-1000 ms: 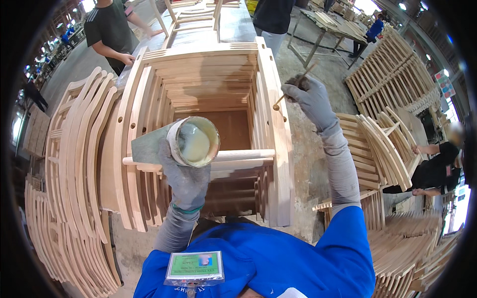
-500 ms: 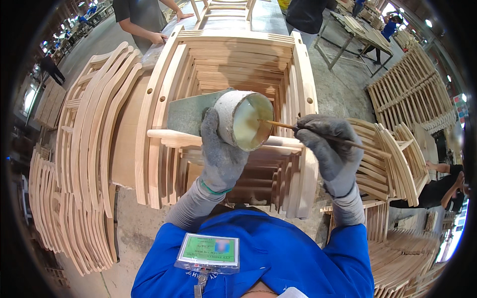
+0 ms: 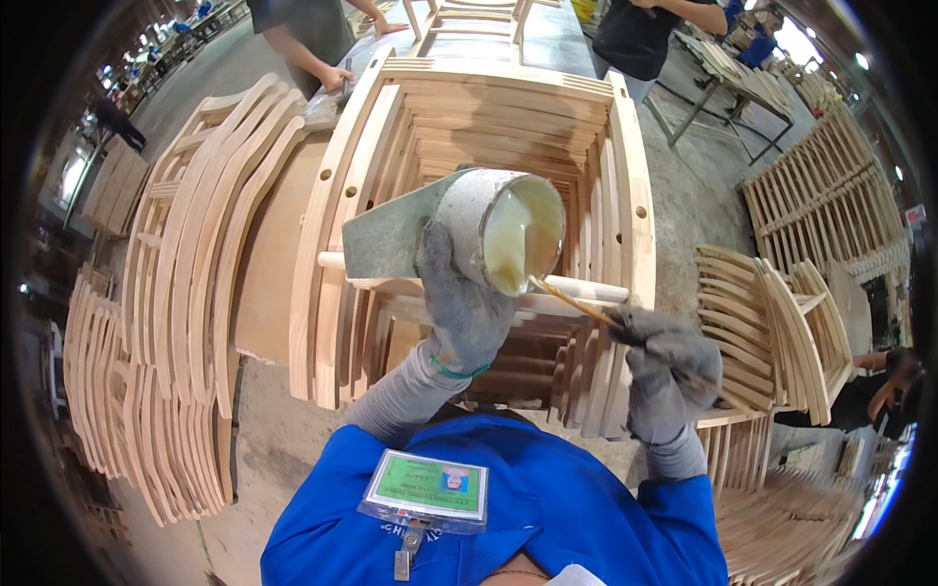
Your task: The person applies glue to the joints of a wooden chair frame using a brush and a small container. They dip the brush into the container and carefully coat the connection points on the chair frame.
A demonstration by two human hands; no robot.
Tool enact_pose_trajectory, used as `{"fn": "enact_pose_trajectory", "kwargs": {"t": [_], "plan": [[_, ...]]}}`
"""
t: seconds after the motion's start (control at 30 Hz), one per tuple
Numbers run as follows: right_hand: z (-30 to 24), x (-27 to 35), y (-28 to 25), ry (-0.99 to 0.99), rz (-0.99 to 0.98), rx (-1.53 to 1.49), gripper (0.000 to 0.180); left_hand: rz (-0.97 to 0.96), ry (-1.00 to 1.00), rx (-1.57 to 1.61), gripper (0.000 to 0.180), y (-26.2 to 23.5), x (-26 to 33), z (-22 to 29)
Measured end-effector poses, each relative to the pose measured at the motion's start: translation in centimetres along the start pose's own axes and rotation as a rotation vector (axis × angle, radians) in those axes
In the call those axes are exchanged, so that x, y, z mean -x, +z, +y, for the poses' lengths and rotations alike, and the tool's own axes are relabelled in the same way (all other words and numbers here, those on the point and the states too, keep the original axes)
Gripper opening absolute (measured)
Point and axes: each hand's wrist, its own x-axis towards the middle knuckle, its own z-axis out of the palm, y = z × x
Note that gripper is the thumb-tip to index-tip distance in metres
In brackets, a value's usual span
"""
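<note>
My gloved left hand (image 3: 469, 308) is closed around a whitish cup (image 3: 467, 220), tilted so that its mouth turns to the right. Pale creamy glue-like liquid (image 3: 507, 244) lies inside it. A flat grey-green plate (image 3: 391, 232) juts out to the left behind the cup; whether the two are joined I cannot tell. Between the gloved fingers of my right hand (image 3: 674, 371) is a thin wooden stick (image 3: 576, 301), its whitened tip at the cup's lower rim. Below both hands stands a stack of pale wooden chair frames (image 3: 640, 215) with round holes in their side posts.
Curved wooden chair parts (image 3: 181, 283) are stacked on the left, more frames (image 3: 743, 322) on the right. Across the stack, one person's hands (image 3: 337, 78) are by a grey table (image 3: 469, 39); another person in black (image 3: 635, 44) stands at the far right of it.
The stick's tip has come out of the liquid to the cup's lower rim as my right hand moved down. The whole view has shifted, and the cup appears further right.
</note>
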Motion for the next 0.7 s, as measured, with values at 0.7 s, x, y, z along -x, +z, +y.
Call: {"fn": "enact_pose_trajectory", "kwargs": {"t": [0.7], "plan": [[10.1, -25.0, -13.2, 0.220, 0.293, 0.412, 0.027, 0.180, 0.051, -0.258, 0.040, -3.7, -6.9, 0.6]]}}
